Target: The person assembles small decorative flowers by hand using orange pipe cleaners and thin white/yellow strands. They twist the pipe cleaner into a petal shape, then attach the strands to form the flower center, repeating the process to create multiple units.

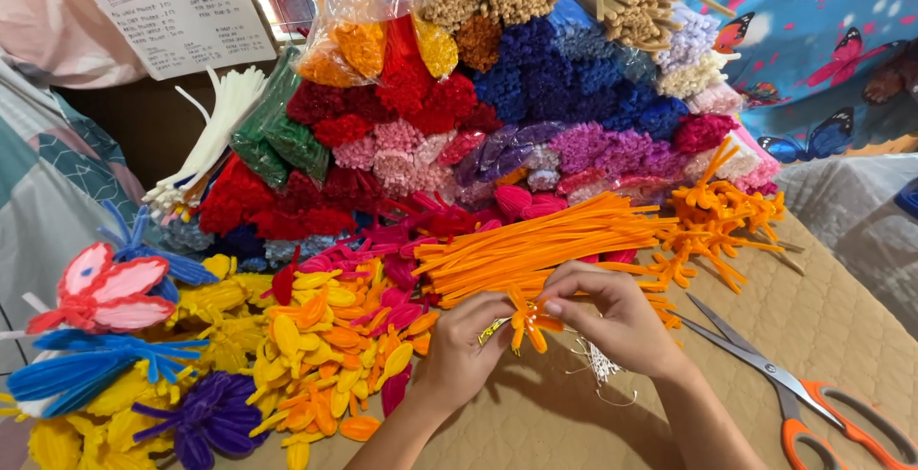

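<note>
Both hands, left hand (462, 350) and right hand (612, 317), pinching half-formed orange flower (528, 322) near scissors (784, 384); petal pile (325, 355) done, straight orange stems (535, 245) left.

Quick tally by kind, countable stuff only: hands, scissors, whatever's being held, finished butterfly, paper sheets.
Hands: 2, the left hand and the right hand
Orange pipe-cleaner flower pinched between both hands: 1
Scissors with orange handles: 1
Pink and red butterfly: 1
Handwritten paper sheet: 1
Total: 6
Loose stems and petals are too many to count.
</note>
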